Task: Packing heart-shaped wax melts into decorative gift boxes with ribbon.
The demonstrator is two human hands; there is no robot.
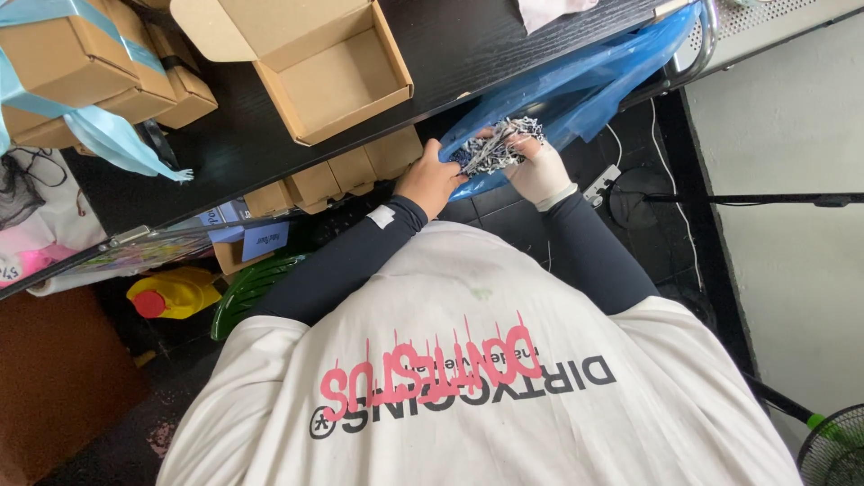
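My left hand (430, 180) grips the rim of a blue plastic bag (576, 81) that hangs off the black table's (450, 36) front edge. My right hand (540, 169), in a white glove, is closed on a clump of shredded black-and-white paper filler (497, 148) at the bag's mouth. An open, empty cardboard box (333, 81) sits on the table just left of the bag.
Closed cardboard boxes tied with light blue ribbon (81, 72) are stacked at the table's far left. Small boxes (342, 171) sit under the table edge. A yellow bottle with a red cap (175, 292) and a green fan (832, 450) stand on the floor.
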